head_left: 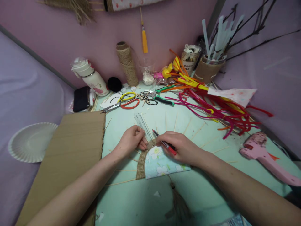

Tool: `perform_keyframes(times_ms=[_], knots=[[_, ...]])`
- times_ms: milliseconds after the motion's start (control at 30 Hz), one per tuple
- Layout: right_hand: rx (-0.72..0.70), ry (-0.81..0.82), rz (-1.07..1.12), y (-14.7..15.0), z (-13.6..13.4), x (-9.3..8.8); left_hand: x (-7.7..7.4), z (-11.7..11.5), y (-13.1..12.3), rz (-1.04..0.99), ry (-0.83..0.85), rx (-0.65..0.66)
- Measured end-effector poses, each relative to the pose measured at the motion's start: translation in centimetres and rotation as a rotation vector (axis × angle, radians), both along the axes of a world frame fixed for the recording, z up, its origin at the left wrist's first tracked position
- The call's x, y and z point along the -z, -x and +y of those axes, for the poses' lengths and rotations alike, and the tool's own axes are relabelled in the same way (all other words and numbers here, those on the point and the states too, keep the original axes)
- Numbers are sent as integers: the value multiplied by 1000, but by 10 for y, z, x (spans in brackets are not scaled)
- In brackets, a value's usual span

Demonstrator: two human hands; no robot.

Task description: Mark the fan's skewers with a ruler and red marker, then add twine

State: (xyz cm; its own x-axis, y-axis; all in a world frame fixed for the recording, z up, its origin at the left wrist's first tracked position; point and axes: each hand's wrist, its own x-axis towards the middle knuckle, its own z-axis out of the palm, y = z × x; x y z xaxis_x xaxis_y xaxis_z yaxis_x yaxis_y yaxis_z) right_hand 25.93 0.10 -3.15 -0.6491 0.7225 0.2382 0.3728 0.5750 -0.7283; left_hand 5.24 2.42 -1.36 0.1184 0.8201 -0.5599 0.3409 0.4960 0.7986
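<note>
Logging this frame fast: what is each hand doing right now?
Left hand: closed, fingertips pinning the clear ruler.
Right hand: closed, holding a red pen.

Cardboard L of fan, glue gun R, scissors & twine spool behind, plate far L.

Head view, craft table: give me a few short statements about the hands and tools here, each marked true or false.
1. The right hand holds a red pen. True.
2. The left hand holds the scissors. False: the scissors lie apart, further back on the table; the left hand rests at the near end of the clear ruler.
3. The pink glue gun lies to the right of both hands. True.
4. The paper plate sits on top of the cardboard. False: it lies left of the cardboard, on the purple cloth.
5. The twine spool stands by the back wall. True.
</note>
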Motion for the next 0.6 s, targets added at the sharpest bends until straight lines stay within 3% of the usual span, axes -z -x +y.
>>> perform_keyframes(times_ms=[600], knots=[[11, -38, 18, 3, -2, 0, 1, 3, 0, -31, 10, 7]])
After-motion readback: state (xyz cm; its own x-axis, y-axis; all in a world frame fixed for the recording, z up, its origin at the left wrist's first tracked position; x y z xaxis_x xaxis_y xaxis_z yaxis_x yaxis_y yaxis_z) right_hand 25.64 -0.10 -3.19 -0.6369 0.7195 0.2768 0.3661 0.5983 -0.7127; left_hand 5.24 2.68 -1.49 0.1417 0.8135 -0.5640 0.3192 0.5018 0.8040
